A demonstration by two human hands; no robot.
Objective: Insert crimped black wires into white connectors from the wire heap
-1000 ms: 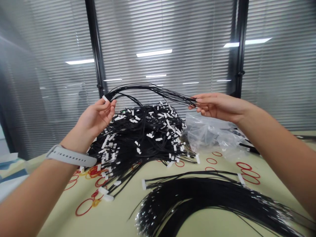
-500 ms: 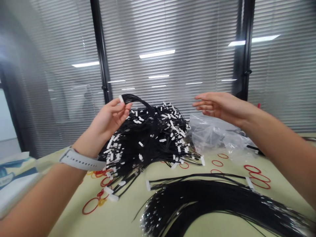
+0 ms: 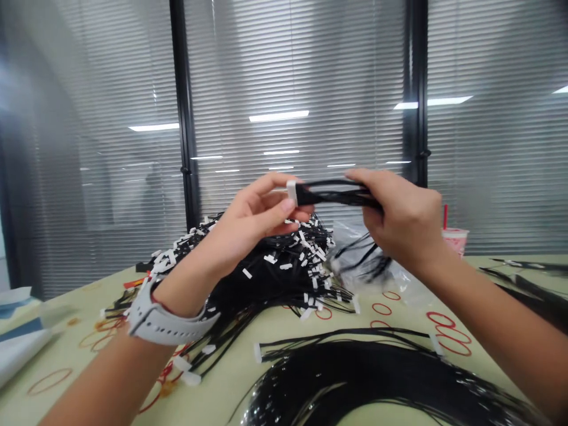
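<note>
A black wire harness [image 3: 332, 194] with a white connector [image 3: 291, 193] is stretched between both hands above the table. My left hand [image 3: 270, 207] pinches the connector end between thumb and fingers. Around the wires, right of the connector, my right hand [image 3: 397, 213] is closed, and loose wire ends hang blurred below it. Behind and below my left hand lies a large pile of black harnesses [image 3: 252, 278] with white connectors. A thick bundle of black wires [image 3: 364, 378] with shiny tips curves across the near table, and one harness [image 3: 346, 336] lies along its far edge.
Red rubber bands [image 3: 448, 333] lie on the pale green table [image 3: 231, 378], at right and left. Clear plastic bags [image 3: 410, 287] sit behind my right hand, near a cup [image 3: 456, 239] with a red straw. More dark wires [image 3: 528, 296] lie at far right.
My left hand has moved right with the harness. My right hand, open before, has closed around its wires. The view has shifted slightly, showing the cup at the right.
</note>
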